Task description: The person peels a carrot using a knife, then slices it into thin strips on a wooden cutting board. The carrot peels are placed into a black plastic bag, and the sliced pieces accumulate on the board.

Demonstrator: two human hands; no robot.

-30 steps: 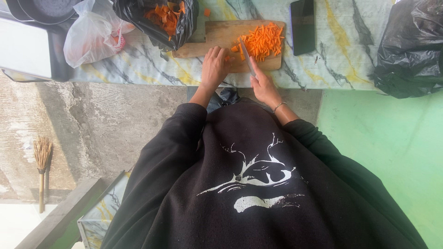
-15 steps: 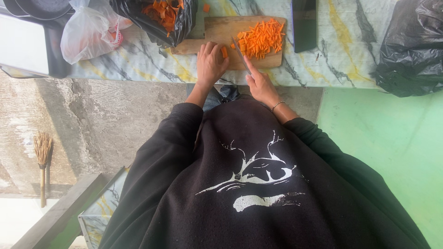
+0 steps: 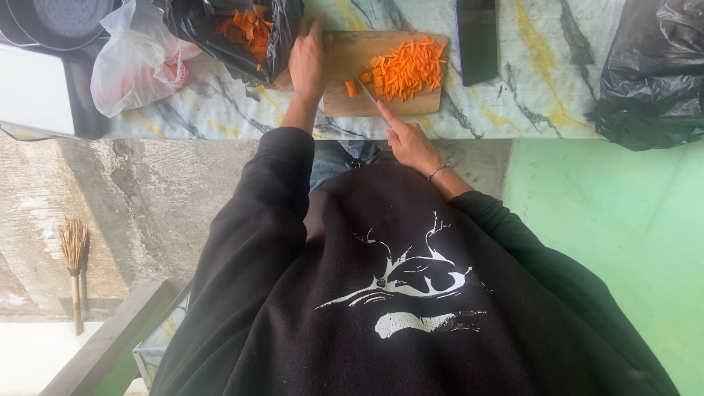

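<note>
My left hand (image 3: 308,62) has moved from the cutting board (image 3: 352,55) toward the black bag of carrot chunks (image 3: 249,33), fingers loose and empty. My right hand (image 3: 411,139) stays closed around the knife (image 3: 370,99), whose tip is near the chopped carrot (image 3: 407,70) piled on the board.

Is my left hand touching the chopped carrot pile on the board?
Apart. The head view shows the left hand at the board's left end, with bare wood between it and the carrot pile.

Matt wooden cutting board (image 3: 352,55) — glossy marbled counter (image 3: 535,95) — crinkled shiny plastic bag (image 3: 653,73).
</note>
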